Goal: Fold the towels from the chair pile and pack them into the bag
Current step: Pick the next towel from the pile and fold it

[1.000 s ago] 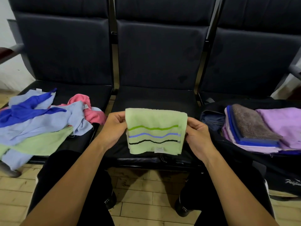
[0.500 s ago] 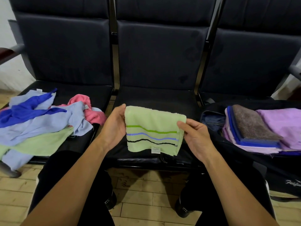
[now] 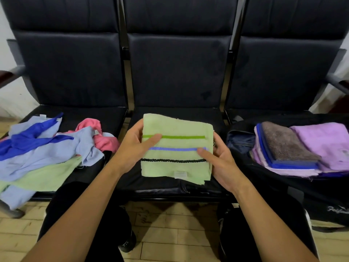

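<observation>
A folded light green towel (image 3: pixel 176 167) with green, blue and black stripes is held over the middle chair seat (image 3: pixel 175 188). My left hand (image 3: pixel 132 148) grips its left edge, thumb lying on the top face. My right hand (image 3: pixel 219 159) grips its right edge, thumb on the blue stripe. A loose pile of towels (image 3: pixel 43 148), blue, pale blue, pink and green, lies on the left seat. The open black bag (image 3: pixel 283 186) on the right seat holds folded towels: a brown one (image 3: pixel 285 142), a purple one (image 3: pixel 324 144) and blue and lilac ones beneath.
Three joined black chairs with high backs (image 3: pixel 177 72) stand in front of me. A metal armrest (image 3: pixel 338 82) sticks out at the far right. My knees in dark trousers (image 3: pixel 75 205) sit below the seat edge over a pale tiled floor (image 3: pixel 170 239).
The folded green towel has tipped from hanging upright to lying flatter, its top face towards me. Both thumbs have moved onto its top face.
</observation>
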Demonstrator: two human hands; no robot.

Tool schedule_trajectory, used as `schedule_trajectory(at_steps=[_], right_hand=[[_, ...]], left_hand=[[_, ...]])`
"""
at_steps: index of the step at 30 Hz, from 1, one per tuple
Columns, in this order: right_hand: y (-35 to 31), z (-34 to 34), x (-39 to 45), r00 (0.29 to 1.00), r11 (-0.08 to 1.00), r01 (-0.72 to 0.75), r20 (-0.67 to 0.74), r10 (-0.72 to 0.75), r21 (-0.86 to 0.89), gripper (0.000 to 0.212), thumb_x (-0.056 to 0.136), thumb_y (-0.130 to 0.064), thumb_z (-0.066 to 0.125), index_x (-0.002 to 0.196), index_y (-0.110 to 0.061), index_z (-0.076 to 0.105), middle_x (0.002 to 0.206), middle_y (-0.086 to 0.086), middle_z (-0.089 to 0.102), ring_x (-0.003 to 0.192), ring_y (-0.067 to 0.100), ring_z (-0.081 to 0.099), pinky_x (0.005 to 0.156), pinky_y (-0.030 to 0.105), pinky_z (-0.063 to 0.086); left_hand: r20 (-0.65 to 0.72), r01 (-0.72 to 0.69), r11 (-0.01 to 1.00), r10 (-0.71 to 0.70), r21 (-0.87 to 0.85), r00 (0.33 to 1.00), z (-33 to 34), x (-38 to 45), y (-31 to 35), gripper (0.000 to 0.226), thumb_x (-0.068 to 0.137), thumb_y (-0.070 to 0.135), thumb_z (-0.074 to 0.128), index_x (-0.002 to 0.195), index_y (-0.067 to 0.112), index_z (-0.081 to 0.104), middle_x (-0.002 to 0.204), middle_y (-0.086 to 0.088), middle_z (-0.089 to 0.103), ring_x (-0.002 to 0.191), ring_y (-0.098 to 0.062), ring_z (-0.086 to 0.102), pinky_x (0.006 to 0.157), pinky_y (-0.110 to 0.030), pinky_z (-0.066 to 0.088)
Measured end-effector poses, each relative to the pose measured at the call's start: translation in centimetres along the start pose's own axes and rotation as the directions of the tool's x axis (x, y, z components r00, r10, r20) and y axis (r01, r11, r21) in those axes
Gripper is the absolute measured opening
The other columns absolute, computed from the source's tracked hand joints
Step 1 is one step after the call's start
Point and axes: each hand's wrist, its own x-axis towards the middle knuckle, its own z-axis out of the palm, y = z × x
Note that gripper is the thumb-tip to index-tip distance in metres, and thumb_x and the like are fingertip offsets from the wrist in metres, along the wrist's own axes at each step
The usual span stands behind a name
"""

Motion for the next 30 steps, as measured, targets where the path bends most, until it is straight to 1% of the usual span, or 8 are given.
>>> schedule_trajectory(at_steps=[4, 11, 15, 18, 23, 25, 28, 30], right_hand=[[-0.9, -1.0, -0.5, 0.998, 0.997, 0.060, -0.019, -0.061, -0.043, 0.048, 0.101, -0.012, 0.051, 0.146, -0.028, 0.043, 0.133, 0.004, 0.065, 0.120, 0.025, 0.064, 0.094, 0.041, 0.057], [-2.2, -5.2, -1.0, 0.988, 1.000, -0.006, -0.153, 0.001, -0.029, 0.050, 0.105, -0.014, 0.047, 0.142, -0.048, 0.043, 0.128, -0.009, 0.068, 0.113, 0.020, 0.068, 0.093, 0.049, 0.056], [-3.8, -8.1, -1.4, 0.971, 0.999, 0.016, -0.239, -0.008, 0.031, 0.061, 0.096, -0.006, 0.058, 0.141, -0.044, 0.046, 0.125, -0.004, 0.068, 0.104, 0.021, 0.071, 0.077, 0.042, 0.060], [-4.8, -10.7, -1.6, 0.948, 0.988, 0.060, -0.319, -0.012, 0.141, 0.063, 0.091, -0.008, 0.066, 0.139, -0.044, 0.049, 0.118, -0.003, 0.072, 0.101, 0.023, 0.073, 0.072, 0.037, 0.060], [-5.7, -14.0, -2.2, 0.935, 0.912, 0.129, -0.355, 0.019, 0.390, 0.052, 0.091, -0.017, 0.068, 0.139, -0.028, 0.053, 0.129, 0.008, 0.067, 0.116, 0.029, 0.066, 0.089, 0.043, 0.054], [-6.3, -15.3, -2.6, 0.930, 0.885, 0.180, -0.366, -0.012, 0.430, 0.045, 0.093, -0.020, 0.064, 0.137, -0.020, 0.057, 0.130, 0.012, 0.066, 0.116, 0.029, 0.065, 0.087, 0.041, 0.054], [-7.1, -17.7, -3.4, 0.878, 0.862, 0.250, -0.479, -0.009, 0.441, 0.041, 0.093, -0.018, 0.062, 0.134, -0.012, 0.060, 0.124, 0.011, 0.069, 0.110, 0.025, 0.068, 0.083, 0.037, 0.058], [-7.1, -19.5, -3.6, 0.828, 0.840, 0.314, -0.560, -0.014, 0.443, 0.043, 0.091, -0.018, 0.065, 0.133, -0.010, 0.060, 0.125, 0.012, 0.069, 0.116, 0.028, 0.066, 0.095, 0.043, 0.055]], left_hand=[[0.102, 0.036, 0.991, -0.049, 0.128, 0.994, 2.1, 1.0, 0.7, 0.056, 0.088, 0.010, 0.068, 0.127, 0.042, 0.044, 0.123, 0.012, 0.065, 0.114, -0.009, 0.062, 0.089, -0.029, 0.055], [0.232, 0.189, 0.978, -0.204, 0.086, 0.951, 7.3, 2.8, 0.6, 0.070, 0.088, 0.003, 0.068, 0.138, 0.038, 0.034, 0.116, 0.016, 0.067, 0.111, -0.008, 0.064, 0.082, -0.029, 0.057], [0.266, 0.170, 0.982, -0.188, 0.087, 0.945, 10.5, 3.9, 0.4, 0.064, 0.091, 0.004, 0.065, 0.134, 0.042, 0.037, 0.122, 0.010, 0.066, 0.114, -0.013, 0.064, 0.086, -0.038, 0.057], [0.250, 0.133, 0.988, -0.150, 0.081, 0.957, 13.3, 4.9, 0.6, 0.067, 0.090, 0.006, 0.066, 0.138, 0.041, 0.035, 0.123, 0.010, 0.065, 0.115, -0.012, 0.063, 0.088, -0.037, 0.057], [0.234, 0.067, 0.994, -0.085, 0.084, 0.968, 18.3, 6.4, 0.5, 0.067, 0.091, 0.010, 0.067, 0.142, 0.036, 0.032, 0.124, 0.012, 0.064, 0.116, -0.008, 0.062, 0.089, -0.034, 0.056], [0.243, 0.047, 0.995, -0.066, 0.084, 0.968, 20.3, 7.2, 0.4, 0.069, 0.090, 0.011, 0.068, 0.143, 0.035, 0.031, 0.124, 0.013, 0.064, 0.116, -0.007, 0.061, 0.090, -0.031, 0.055], [0.264, 0.051, 0.995, -0.073, 0.091, 0.962, 23.9, 8.2, 0.1, 0.073, 0.087, 0.014, 0.071, 0.144, 0.036, 0.030, 0.120, 0.017, 0.065, 0.113, -0.004, 0.062, 0.090, -0.028, 0.055], [0.285, 0.047, 0.991, -0.081, 0.125, 0.955, 26.4, 8.7, -0.3, 0.078, 0.087, 0.016, 0.072, 0.147, 0.037, 0.025, 0.120, 0.019, 0.064, 0.112, -0.001, 0.061, 0.092, -0.028, 0.055]])
